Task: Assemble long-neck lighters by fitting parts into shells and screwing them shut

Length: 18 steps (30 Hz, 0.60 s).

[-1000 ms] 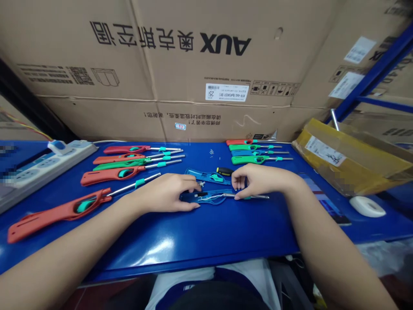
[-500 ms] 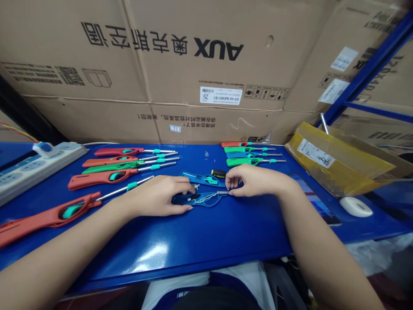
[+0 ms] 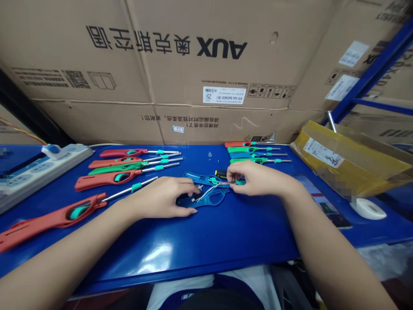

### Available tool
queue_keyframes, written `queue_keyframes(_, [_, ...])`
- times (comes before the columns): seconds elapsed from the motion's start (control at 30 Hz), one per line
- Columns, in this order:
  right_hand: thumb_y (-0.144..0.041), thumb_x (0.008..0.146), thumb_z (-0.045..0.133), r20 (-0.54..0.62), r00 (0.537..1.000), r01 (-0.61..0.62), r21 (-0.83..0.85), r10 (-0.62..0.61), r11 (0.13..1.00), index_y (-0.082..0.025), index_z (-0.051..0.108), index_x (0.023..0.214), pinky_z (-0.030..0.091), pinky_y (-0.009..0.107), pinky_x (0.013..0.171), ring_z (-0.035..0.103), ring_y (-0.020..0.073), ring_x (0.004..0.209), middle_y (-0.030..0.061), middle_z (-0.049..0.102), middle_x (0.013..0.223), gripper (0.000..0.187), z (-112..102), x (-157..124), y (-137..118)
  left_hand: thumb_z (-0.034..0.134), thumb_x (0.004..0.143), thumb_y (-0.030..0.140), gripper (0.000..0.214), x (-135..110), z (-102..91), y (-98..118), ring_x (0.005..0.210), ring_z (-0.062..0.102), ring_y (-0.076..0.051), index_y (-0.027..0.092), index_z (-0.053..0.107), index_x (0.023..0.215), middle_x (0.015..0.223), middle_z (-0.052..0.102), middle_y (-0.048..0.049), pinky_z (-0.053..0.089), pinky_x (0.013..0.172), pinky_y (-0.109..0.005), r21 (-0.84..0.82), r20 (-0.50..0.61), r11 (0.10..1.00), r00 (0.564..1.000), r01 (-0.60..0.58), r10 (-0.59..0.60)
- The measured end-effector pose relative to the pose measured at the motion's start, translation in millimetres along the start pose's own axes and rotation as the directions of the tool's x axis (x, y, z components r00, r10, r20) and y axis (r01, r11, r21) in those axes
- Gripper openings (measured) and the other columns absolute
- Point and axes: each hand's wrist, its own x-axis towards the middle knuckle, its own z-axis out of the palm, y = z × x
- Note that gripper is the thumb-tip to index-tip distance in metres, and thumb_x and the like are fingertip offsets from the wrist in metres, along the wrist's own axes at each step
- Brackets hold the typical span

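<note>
My left hand [image 3: 167, 196] grips the left end of a blue lighter half-shell [image 3: 218, 198] on the table, thumb on its near side and fingers over the far side. Pinched in my right hand [image 3: 253, 177] is the lighter's metal tube [image 3: 226, 183], raised off the half-shell, with a green piece near the fingers. White wires [image 3: 206, 192] run from the tube back toward the small parts by my left fingertips. Just behind lies the other blue half-shell [image 3: 195, 177] with a green trigger. A black and yellow screwdriver handle [image 3: 220, 173] shows beside my right hand, partly hidden.
Several lighters, red [image 3: 108, 180] and green [image 3: 118, 167], lie at left, one large red lighter [image 3: 53, 219] nearer. More lighters [image 3: 243, 150] are stacked back right. A power strip [image 3: 48, 165], yellow package [image 3: 342, 159], phone-like screen [image 3: 327, 206] and white mouse [image 3: 369, 209] flank them. Cardboard [image 3: 180, 86] stands behind.
My right hand has lifted the metal tube out of the near half-shell, pulling the white wires up with it. My left hand keeps its hold. The view has shifted slightly.
</note>
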Motion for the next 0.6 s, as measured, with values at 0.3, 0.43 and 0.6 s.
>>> queue_keyframes(0.3, [-0.020,0.080,0.069,0.145,0.988,-0.052,0.018,0.049,0.998,-0.019,0.067,0.085,0.043,0.027,0.067,0.062,0.0174,0.078,0.0039,0.071,0.088,0.005,6.2,1.2,2.4,0.069,0.093,0.042,0.039,2.2,2.6,0.0,0.087,0.071,-0.018,0.023,0.071,0.126,0.118,0.073,-0.0037,0.054,0.071,-0.026,-0.007,-0.021,0.997,0.996,0.083,-0.083])
queue_keyframes(0.43, [-0.030,0.091,0.064,0.033,0.996,-0.084,-0.007,0.084,0.996,-0.019,0.068,0.090,0.040,0.027,0.064,0.060,0.0162,0.073,0.0039,0.072,0.086,0.012,9.0,7.0,0.6,0.065,0.096,0.043,0.033,2.6,4.5,-1.8,0.086,0.071,-0.017,0.024,0.072,0.123,0.119,0.072,-0.0037,0.055,0.072,-0.025,0.004,-0.050,0.997,0.996,0.079,-0.079])
queue_keyframes(0.6, [-0.038,0.089,0.070,0.081,0.972,-0.206,-0.169,0.221,0.964,-0.020,0.068,0.090,0.033,0.028,0.058,0.059,0.0173,0.071,0.0049,0.073,0.087,0.018,15.0,15.0,-4.8,0.063,0.097,0.042,0.033,3.2,9.3,-4.0,0.088,0.072,-0.018,0.023,0.071,0.123,0.117,0.072,-0.0049,0.056,0.074,-0.026,0.024,-0.089,0.999,0.995,0.048,-0.046])
